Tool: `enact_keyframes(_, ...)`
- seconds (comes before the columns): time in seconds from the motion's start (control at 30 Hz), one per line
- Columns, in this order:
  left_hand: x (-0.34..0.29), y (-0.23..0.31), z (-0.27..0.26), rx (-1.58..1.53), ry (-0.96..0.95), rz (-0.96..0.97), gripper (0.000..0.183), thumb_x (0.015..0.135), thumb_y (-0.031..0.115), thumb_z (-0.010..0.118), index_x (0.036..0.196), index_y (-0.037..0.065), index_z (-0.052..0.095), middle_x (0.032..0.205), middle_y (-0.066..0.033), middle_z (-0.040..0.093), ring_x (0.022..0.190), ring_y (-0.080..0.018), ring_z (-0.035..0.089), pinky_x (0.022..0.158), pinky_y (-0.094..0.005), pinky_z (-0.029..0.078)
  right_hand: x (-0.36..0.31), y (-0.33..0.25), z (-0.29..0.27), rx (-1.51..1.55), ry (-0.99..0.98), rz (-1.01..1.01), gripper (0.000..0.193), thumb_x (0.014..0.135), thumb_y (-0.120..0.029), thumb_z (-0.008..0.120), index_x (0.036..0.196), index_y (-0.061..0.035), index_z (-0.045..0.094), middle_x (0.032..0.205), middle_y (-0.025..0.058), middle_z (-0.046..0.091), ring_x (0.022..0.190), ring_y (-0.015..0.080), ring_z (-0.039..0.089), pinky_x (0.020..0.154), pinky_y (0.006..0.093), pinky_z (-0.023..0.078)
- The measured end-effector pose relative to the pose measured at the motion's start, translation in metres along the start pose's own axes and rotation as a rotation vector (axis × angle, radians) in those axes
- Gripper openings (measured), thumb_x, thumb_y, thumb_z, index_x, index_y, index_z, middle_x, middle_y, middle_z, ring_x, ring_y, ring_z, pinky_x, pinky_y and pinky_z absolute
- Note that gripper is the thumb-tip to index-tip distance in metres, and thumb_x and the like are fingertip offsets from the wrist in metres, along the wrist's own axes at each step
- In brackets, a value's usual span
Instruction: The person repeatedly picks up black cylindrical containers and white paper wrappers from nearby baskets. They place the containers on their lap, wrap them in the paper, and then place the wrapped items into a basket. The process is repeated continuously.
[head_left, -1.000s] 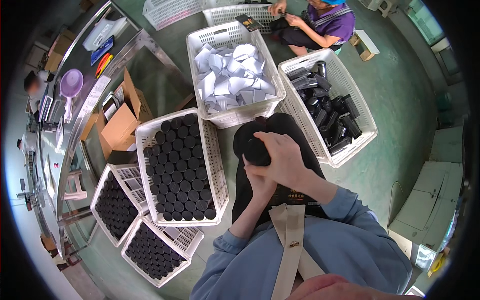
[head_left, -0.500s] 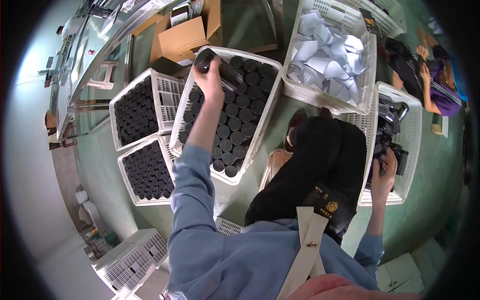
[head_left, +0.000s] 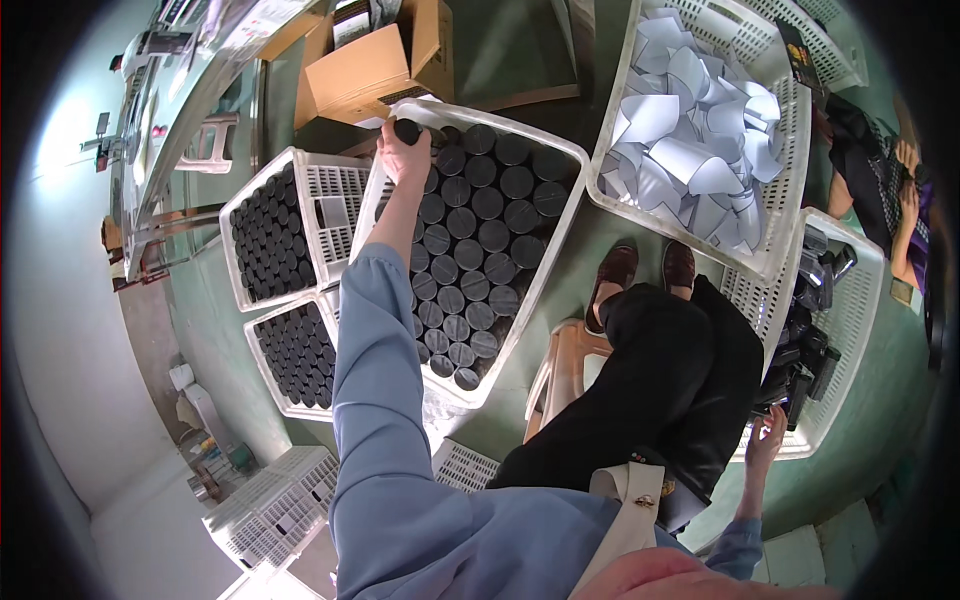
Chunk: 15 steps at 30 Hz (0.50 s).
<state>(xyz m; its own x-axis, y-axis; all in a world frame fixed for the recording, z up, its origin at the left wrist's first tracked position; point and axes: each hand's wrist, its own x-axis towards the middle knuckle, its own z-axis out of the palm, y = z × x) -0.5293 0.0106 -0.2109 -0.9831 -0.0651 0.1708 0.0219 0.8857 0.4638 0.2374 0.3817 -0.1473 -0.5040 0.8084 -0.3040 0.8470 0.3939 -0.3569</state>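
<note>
My left hand (head_left: 403, 158) is wrapped around a black-topped cylindrical canister (head_left: 407, 131) at the far left corner of a white crate (head_left: 559, 240). Rows of similar black-topped canisters (head_left: 478, 203) stand upright in that crate. Over on the right, my right hand (head_left: 767, 440) is at the near end of another white crate (head_left: 850, 330), its fingers apart and nothing visible in them. Dark glossy pieces (head_left: 800, 350) lie loosely piled just beyond its fingertips. Their exact kind does not show.
Two white crates of smaller-looking black-topped canisters (head_left: 268, 240) stand at the left. A crate of curled white sheets (head_left: 690, 130) is at the far right, a cardboard box (head_left: 360, 75) at the back. A stool (head_left: 580, 365) is beside my legs; another person's arm (head_left: 908, 225) shows at right.
My left hand has brought the canister from a tilt over the crate to its far left corner, more upright. My right hand has drawn back from the dark pieces toward the crate's near end.
</note>
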Motion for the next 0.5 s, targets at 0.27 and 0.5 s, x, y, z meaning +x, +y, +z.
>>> enact_keyframes(0.27,0.035,-0.071,0.052,0.29,-0.502,0.126,0.076,0.08,0.058,0.067,0.142,0.017,0.053,0.134,-0.0156,0.061,0.123,-0.0321,0.057,0.103,-0.0424,0.044,0.016,0.114,0.009,-0.075,-0.105,0.361,0.049,0.086,-0.012,0.065,0.134,-0.0052,0.056,0.129,0.0179,0.058,0.118,0.0318,0.057,0.093,0.039,0.05)
enact_keyframes(0.5,0.042,-0.088,0.068,0.362,-0.386,0.278,0.074,0.094,0.056,0.055,0.142,0.0,0.049,0.142,-0.0241,0.05,0.131,-0.0382,0.049,0.11,-0.0412,0.039,0.065,0.139,0.052,-0.187,-0.063,0.487,0.051,0.079,-0.023,0.069,0.124,0.0008,0.058,0.116,0.022,0.062,0.105,0.0352,0.063,0.089,0.0437,0.051)
